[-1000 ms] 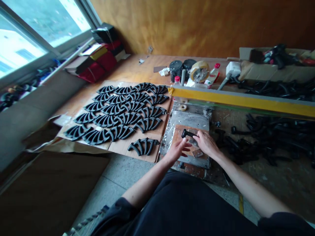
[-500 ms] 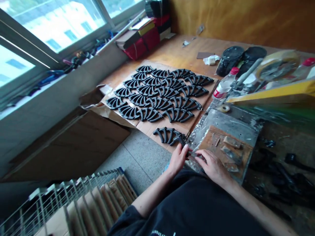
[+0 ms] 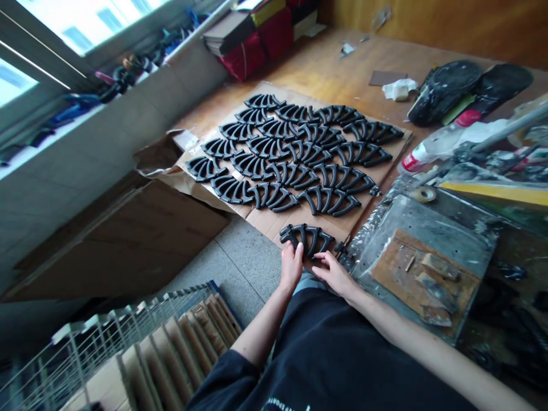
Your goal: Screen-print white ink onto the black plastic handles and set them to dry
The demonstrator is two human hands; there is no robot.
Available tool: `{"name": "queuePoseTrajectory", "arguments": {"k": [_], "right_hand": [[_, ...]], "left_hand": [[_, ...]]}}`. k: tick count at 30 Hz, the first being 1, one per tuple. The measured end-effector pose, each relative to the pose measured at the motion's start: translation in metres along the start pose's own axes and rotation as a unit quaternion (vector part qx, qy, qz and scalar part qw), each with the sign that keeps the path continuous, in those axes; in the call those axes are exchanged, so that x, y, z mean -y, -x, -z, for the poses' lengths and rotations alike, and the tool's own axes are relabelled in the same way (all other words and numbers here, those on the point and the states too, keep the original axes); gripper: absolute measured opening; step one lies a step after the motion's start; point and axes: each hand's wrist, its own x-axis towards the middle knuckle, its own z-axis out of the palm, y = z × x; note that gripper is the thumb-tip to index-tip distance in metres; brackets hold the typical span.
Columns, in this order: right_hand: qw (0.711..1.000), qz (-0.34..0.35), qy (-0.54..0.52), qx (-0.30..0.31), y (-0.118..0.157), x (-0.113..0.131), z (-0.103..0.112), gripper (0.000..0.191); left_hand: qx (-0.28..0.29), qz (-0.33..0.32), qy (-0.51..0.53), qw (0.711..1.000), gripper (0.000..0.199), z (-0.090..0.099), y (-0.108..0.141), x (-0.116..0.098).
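At the near edge of a cardboard sheet [image 3: 268, 222] lies a short row of curved black handle-like parts [image 3: 314, 237]. My left hand [image 3: 292, 265] is closed at the left end of this row, its thumb and fingers on a curved black part [image 3: 287, 234]; the fingers partly hide it. Just to the right, my right hand [image 3: 336, 275] has its fingers apart, close to the front of the row, with nothing visible in it. Farther back on the cardboard, several fan-shaped rows of the same black parts [image 3: 295, 151] lie side by side.
To the right is a metal plate [image 3: 398, 220] bearing a brown board [image 3: 391, 262] with small blocks. Behind it are a tape roll [image 3: 423, 194], a plastic bottle [image 3: 432, 148] and black containers [image 3: 454, 85]. A wire rack [image 3: 128, 319] with cardboard dividers stands at lower left.
My left hand has moved from the right end of the short row to its left end. My right hand has come away from the left hand's fingers and opened. The view has shifted slightly.
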Motion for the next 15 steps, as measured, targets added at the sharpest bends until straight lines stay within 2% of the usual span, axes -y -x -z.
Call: {"name": "queuePoseTrajectory", "arguments": {"k": [4,6,10,15], "right_hand": [[0.998,-0.019,-0.033,-0.041,-0.01,-0.004,-0.004,0.041],[0.997,-0.024,-0.057,-0.041,-0.013,-0.006,-0.005,0.043],[0.995,-0.038,-0.088,0.003,-0.009,-0.003,-0.002,0.04],[0.993,-0.075,-0.07,0.057,0.009,0.005,0.013,0.037]], "left_hand": [[0.033,-0.023,0.0,0.999,0.029,-0.01,-0.013,-0.013],[0.052,-0.032,0.0,0.998,0.03,-0.012,-0.02,-0.019],[0.072,-0.037,-0.032,0.996,0.032,-0.006,-0.024,-0.023],[0.053,-0.06,-0.111,0.991,0.033,0.006,-0.005,-0.019]]}}
